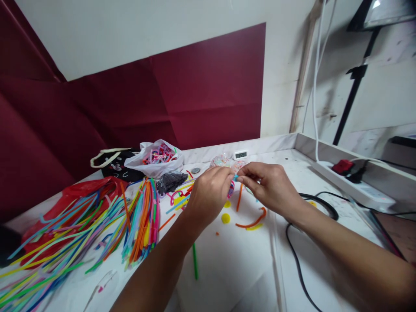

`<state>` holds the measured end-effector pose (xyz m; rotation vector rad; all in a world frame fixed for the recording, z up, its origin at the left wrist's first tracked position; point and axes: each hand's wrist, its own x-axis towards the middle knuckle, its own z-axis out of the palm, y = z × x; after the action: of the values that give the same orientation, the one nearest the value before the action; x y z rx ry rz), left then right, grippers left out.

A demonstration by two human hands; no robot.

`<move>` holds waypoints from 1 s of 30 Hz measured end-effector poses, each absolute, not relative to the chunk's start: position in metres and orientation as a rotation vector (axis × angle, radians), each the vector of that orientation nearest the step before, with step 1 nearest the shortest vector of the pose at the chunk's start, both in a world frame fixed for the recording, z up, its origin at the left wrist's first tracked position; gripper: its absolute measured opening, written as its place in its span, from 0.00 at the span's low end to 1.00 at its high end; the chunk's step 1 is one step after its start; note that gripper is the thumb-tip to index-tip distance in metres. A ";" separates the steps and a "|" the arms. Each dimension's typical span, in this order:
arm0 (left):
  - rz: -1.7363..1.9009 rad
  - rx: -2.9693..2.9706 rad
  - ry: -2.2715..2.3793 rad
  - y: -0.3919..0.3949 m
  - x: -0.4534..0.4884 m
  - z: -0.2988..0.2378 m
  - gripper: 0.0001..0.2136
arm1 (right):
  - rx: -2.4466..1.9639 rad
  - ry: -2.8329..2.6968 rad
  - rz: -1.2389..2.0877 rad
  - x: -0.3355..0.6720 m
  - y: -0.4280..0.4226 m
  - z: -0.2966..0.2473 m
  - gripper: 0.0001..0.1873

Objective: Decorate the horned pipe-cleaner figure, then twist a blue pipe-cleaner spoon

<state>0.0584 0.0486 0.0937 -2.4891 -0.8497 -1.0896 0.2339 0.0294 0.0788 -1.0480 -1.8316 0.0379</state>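
Observation:
My left hand (209,190) and my right hand (271,186) meet above the middle of the white table. Between their fingertips is a small light-blue piece (235,177), apparently pipe cleaner; both hands pinch it, and most of it is hidden by the fingers. Below them lie yellow round pieces (225,218), a curved orange pipe cleaner (251,224) and a straight orange one (239,197). A green pipe cleaner (195,261) rests nearer to me, beside my left forearm.
Bundled pipe cleaners (143,225) and a loose heap (61,242) on a red plastic bag (45,221) cover the left side. Behind stand a white bag (156,167) of coloured pieces, a black pouch (121,167) and a small digital display (240,155). A power strip (354,186) and black cable (295,255) lie right.

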 end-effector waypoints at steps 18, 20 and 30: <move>-1.463 -2.358 -0.872 0.044 0.067 0.092 0.05 | -0.927 -1.423 0.623 0.223 0.026 0.076 0.05; -1.489 -2.352 -0.882 0.043 0.069 0.092 0.05 | -0.901 -1.366 0.656 0.220 0.025 0.077 0.05; -1.653 -2.440 -1.044 0.039 0.071 0.091 0.05 | -0.858 -1.121 0.792 0.208 0.021 0.083 0.07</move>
<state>0.0715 0.0391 0.0908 -2.4404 -1.0443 -1.6535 0.2079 0.0209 0.0826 -0.8575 -1.1206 0.7920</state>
